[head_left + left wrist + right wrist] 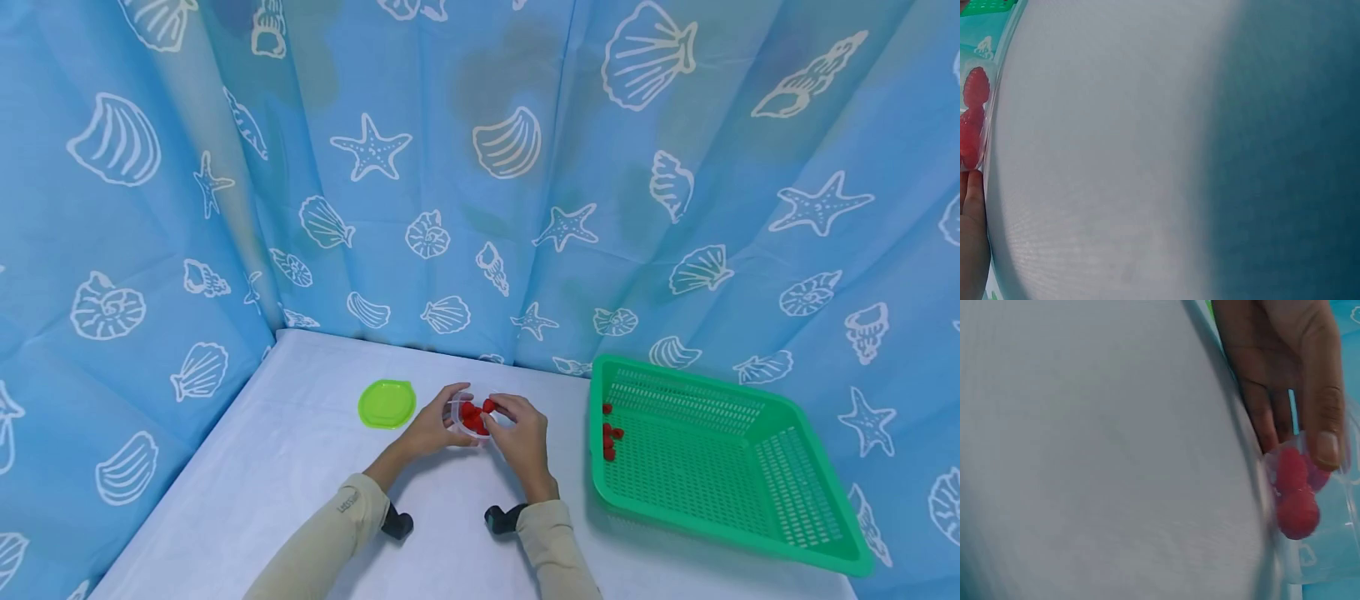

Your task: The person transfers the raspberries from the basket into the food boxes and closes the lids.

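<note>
Container opens upward, its long axis unclear

Red raspberries inside a clear, open container

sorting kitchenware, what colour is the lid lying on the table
The lid is bright lime green, best seen in the head view.

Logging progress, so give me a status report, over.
Left hand holds clear plastic tub of raspberries. Right hand pinches one raspberry at the tub. More raspberries in green basket. Nothing visibly blocking.
</note>
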Demonstrator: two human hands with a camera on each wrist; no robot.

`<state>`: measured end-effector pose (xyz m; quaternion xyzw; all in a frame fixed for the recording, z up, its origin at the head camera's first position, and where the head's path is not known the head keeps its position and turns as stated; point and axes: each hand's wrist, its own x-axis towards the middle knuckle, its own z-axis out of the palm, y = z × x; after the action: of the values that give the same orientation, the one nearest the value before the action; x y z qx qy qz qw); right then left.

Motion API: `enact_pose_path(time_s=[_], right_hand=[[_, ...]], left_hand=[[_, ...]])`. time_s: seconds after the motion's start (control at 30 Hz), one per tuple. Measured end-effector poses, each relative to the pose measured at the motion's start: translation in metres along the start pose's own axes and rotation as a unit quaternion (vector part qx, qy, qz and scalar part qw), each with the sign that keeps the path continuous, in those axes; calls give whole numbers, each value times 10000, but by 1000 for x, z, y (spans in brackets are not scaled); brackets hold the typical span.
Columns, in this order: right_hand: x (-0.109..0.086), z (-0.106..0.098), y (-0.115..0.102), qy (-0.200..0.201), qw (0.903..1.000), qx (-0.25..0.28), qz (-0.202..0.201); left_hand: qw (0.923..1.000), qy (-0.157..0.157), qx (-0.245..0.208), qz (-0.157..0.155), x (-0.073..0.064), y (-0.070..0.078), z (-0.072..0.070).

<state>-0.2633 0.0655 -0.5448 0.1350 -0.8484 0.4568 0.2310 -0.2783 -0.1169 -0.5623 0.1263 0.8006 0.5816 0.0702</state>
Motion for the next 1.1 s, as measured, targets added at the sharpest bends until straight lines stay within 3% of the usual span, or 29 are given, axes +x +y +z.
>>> enact_pose_path(time_s=[0.3, 0.87, 1.1], right_hand=[[-8, 7, -1, 719, 9955, -585, -191], [-7, 6, -1, 959, 9934, -624, -117], [18, -17, -23, 1061, 9924, -380, -493]], left_hand=[[10000, -30, 32, 62, -1, 3, 6], [9999, -32, 126, 112, 2, 5, 6], [9999, 66, 110, -81, 0, 3, 1]])
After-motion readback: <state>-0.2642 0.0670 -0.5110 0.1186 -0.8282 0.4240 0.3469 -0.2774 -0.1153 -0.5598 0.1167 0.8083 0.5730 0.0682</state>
